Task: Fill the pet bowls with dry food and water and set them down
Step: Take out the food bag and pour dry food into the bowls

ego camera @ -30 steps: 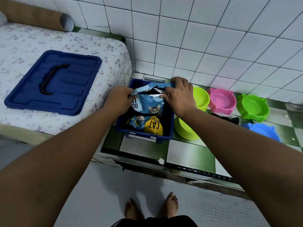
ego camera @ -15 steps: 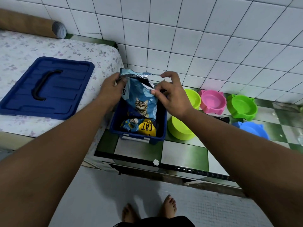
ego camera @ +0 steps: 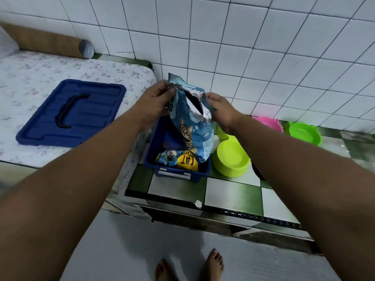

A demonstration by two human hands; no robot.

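Tile ledge [ego camera: 229,191], blue bin [ego camera: 199,174] beside lime bowl [ego camera: 231,159]; left hand [ego camera: 156,100], right hand [ego camera: 220,110] gripping food bag [ego camera: 190,126].

We found the food bag [ego camera: 190,126] in the bin [ego camera: 151,157], bowls [ego camera: 231,157] at three o'clock, lid [ego camera: 75,112] on the mattress [ego camera: 30,78] at nine.

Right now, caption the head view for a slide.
Left hand and right hand hold an open cat food bag over a bin.
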